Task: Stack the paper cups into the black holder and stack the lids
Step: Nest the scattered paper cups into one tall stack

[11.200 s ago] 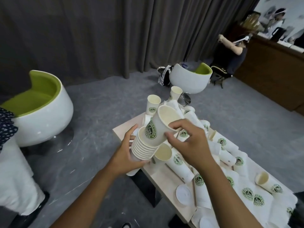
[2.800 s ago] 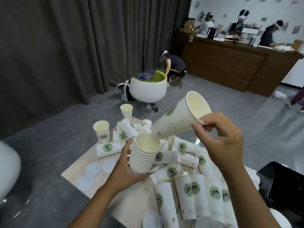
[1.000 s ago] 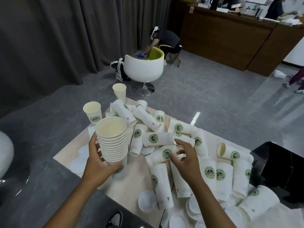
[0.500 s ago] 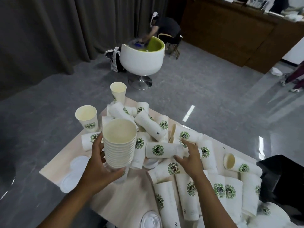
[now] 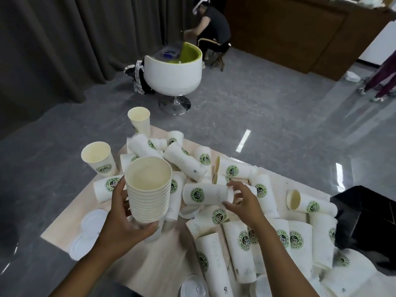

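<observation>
My left hand (image 5: 125,224) grips a nested stack of paper cups (image 5: 148,189) upright over the light wooden table (image 5: 162,262). To its right, my right hand (image 5: 243,203) closes around the base end of a single cup (image 5: 205,194) that lies on its side, green logo up, on top of the pile. Several more white cups with green logos lie scattered across the table (image 5: 244,239). Two cups stand upright at the far left (image 5: 99,156) (image 5: 139,120). White lids (image 5: 90,232) lie at the table's left edge, another lid (image 5: 194,286) near the front. The black holder (image 5: 364,213) sits at the right.
A white and green tub chair (image 5: 173,71) stands on the grey floor beyond the table, with a person crouched behind it (image 5: 211,33). Dark curtains hang at the left, a wooden counter runs at the back right, and someone's legs show at the far right (image 5: 383,78).
My right hand has taken hold of a lying cup on the pile. The cup stack in my left hand stays put; the view has tilted down slightly.
</observation>
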Demonstrator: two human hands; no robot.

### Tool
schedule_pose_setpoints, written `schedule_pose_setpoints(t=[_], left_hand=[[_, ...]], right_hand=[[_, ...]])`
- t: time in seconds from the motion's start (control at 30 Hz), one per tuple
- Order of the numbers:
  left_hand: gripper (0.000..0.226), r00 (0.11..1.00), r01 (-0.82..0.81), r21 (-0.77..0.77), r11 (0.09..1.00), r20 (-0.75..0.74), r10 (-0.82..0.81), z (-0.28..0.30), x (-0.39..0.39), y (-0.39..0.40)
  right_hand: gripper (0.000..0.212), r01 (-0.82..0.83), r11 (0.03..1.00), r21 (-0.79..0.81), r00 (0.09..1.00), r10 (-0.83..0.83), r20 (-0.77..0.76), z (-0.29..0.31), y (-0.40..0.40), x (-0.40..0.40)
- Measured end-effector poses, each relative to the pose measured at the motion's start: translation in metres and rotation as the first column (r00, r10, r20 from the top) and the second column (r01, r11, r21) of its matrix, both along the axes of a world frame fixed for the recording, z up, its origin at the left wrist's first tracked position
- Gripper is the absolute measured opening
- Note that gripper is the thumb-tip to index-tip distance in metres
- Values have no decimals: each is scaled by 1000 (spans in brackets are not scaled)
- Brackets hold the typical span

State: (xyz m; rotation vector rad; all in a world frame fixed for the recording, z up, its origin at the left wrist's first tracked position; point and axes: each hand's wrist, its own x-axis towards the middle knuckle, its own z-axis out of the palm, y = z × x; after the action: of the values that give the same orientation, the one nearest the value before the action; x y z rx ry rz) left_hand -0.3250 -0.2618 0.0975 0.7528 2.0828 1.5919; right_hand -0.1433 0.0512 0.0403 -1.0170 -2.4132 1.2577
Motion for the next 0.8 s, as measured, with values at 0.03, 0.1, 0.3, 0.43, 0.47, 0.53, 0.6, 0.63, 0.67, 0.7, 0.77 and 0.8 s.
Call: schedule_pose_setpoints(t=[0.03, 0.1, 0.3, 0.43, 0.47, 0.53, 0.6, 0.63, 0.67, 0.7, 0.77, 0.8], left_hand=[[130, 1000, -2, 4, 1000, -6, 2, 1, 2, 0], [131, 1000, -14, 12, 1000, -10, 14, 3, 8, -2], [131, 998, -30, 54, 998, -47, 32, 12, 31, -2], [130, 998, -21, 85, 996, -50, 26, 19, 46, -1], [131, 998, -19, 94, 995, -62, 25, 20, 50, 0], [132, 996, -19, 111, 994, -81, 28, 24, 59, 2], [134, 994, -12, 122, 992, -110, 25, 28, 69, 5], [134, 992, -8, 125, 992, -123, 24, 29, 74, 7], [135, 991, -6, 132, 991, -133, 23, 31, 79, 9], [135, 989, -3, 140, 990, -144, 23, 32, 84, 11], [137, 987, 9, 151, 988, -161, 16, 35, 92, 15], [138, 986, 14, 157, 988, -167, 12, 37, 96, 17]], right_hand=[[57, 0, 1000, 14, 1000, 0, -17, 6, -2, 3], [58, 15, 999, 38, 998, -13, -64, 19, -5, 11], [58, 88, 994, 61, 977, -75, -199, 72, -19, 43], [58, 122, 992, 38, 961, -108, -254, 105, -31, 64], [58, 133, 990, 38, 954, -117, -275, 113, -34, 68], [58, 157, 987, 44, 936, -134, -326, 128, -42, 76], [58, 180, 982, 51, 910, -146, -388, 140, -50, 83], [59, 187, 981, 57, 895, -146, -422, 147, -55, 87], [59, 191, 980, 59, 878, -144, -456, 152, -58, 90], [58, 191, 980, 49, 859, -143, -491, 158, -61, 93], [54, 180, 984, -13, 814, -156, -559, 168, -67, 100], [52, 165, 985, -56, 789, -166, -592, 172, -70, 103]])
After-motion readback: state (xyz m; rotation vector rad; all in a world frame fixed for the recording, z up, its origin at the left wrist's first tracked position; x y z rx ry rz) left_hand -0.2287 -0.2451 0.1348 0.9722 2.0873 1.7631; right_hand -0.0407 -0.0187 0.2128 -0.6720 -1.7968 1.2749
